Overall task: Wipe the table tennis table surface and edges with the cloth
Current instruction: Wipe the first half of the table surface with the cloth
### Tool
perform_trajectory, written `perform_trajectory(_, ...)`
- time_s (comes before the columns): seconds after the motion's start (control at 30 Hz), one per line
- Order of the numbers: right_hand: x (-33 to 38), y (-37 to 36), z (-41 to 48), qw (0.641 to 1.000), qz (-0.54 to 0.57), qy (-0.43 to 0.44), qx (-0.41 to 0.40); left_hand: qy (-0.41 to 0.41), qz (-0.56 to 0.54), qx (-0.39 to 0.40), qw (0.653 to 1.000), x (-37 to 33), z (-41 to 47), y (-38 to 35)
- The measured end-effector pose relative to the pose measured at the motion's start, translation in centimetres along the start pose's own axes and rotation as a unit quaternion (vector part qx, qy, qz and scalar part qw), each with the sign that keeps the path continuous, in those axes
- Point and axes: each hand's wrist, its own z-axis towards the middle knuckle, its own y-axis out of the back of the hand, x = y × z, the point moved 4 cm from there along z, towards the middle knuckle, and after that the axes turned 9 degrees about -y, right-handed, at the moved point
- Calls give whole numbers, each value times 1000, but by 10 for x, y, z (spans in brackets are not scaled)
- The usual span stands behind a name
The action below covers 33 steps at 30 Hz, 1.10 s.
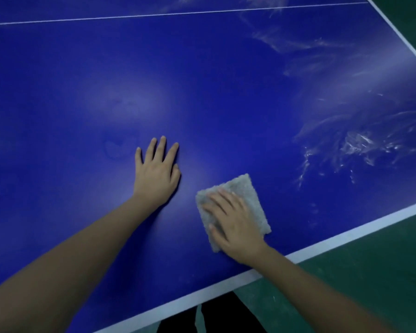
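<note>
Blue table (202, 80), cloth (245, 191) long axis near-to-far

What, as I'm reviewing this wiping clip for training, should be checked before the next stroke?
1. Cloth lies flat under the right hand, whose fingers press it down: ok.
2. Left hand rests flat on the table, apart from the cloth: ok.
3. Surface to the right of the cloth is clean: not ok, there are white streaks on it.
4. Near white edge line is wiped: cannot tell.
5. Underside of the cloth is clean enough to go on: cannot tell, it is hidden.
</note>
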Motion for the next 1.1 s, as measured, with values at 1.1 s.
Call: perform_trajectory(1.1, 15, -9, -30, 991, -127, 34, 19, -3, -14, -23, 1000, -4, -3, 1)
